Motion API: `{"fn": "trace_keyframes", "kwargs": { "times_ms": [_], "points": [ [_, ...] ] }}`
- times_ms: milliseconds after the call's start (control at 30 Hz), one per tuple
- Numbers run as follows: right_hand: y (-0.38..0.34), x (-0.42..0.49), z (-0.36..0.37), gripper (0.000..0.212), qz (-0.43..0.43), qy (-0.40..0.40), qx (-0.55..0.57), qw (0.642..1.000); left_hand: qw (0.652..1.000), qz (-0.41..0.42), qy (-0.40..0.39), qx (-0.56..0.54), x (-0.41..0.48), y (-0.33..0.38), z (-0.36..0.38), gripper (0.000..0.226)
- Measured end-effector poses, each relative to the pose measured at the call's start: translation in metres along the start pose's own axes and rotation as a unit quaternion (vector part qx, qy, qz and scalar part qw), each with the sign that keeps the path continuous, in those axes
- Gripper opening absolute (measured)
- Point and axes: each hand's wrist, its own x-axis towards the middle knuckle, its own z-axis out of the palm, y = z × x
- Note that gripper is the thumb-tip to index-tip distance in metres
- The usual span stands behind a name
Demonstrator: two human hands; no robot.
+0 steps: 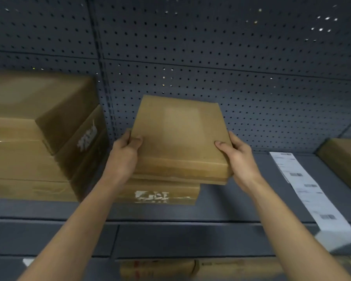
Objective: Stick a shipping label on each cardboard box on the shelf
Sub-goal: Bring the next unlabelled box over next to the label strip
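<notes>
Both hands have hold of the flat brown cardboard box at centre: the left hand clasps its nine o'clock edge, the right hand its three o'clock edge, thumbs on top. It sits over a second flat carton on the grey metal shelf; whether they touch, I can't tell. It looks light and stiff, so the side edges suit. It is shut, contents unseen. A white strip of shipping labels lies at four o'clock.

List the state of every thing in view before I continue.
flat box: closed, held up, tilted, no white label on top.
left grip: holds its left edge.
right grip: holds its right edge.
lower box: closed, lying on the shelf beneath it.
box stack: closed, standing on the shelf's left.
label strip: lying on the shelf, end overhanging the edge.
</notes>
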Motion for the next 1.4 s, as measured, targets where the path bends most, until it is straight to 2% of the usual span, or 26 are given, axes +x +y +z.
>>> {"fn": "trace_keyframes", "kwargs": {
  "times_ms": [67,167,333,533,633,767,967,1167,1300,1400],
  "points": [
    [0.000,-0.001,-0.021,0.040,-0.006,0.012,0.002,1.000,1.000,0.003,0.007,0.003,-0.006,0.002,0.020,0.060],
    [0.003,0.001,-0.057,0.040,-0.008,0.028,0.000,1.000,1.000,0.002,0.003,0.019,-0.013,0.003,0.055,0.073],
    [0.008,0.006,-0.128,0.033,-0.017,0.047,0.006,0.999,1.000,0.001,0.010,0.010,-0.024,0.007,0.131,0.045],
    [0.023,0.017,-0.201,0.038,-0.013,0.022,0.003,1.000,1.000,-0.002,0.019,0.010,-0.041,-0.002,0.205,0.042],
    [0.038,0.022,-0.224,0.039,-0.010,0.001,-0.004,1.000,0.999,-0.019,0.036,0.011,-0.052,-0.009,0.228,0.048],
    [0.061,0.026,-0.239,0.037,0.002,-0.014,-0.019,1.000,0.997,-0.056,0.044,0.010,-0.059,-0.024,0.244,0.047],
    [0.089,0.030,-0.233,0.038,0.025,-0.023,-0.036,0.999,0.994,-0.092,0.055,0.032,-0.051,-0.054,0.243,0.080],
    [0.103,0.027,-0.228,0.041,0.040,-0.015,-0.035,0.998,0.991,-0.110,0.039,0.058,-0.055,-0.063,0.245,0.050],
    [0.102,0.028,-0.227,0.039,0.049,-0.016,-0.028,0.998,0.991,-0.113,0.027,0.070,-0.055,-0.069,0.243,0.060],
    [0.103,0.029,-0.227,0.038,0.052,-0.018,-0.021,0.998,0.991,-0.109,0.016,0.074,-0.053,-0.071,0.243,0.051]
  ]
}}
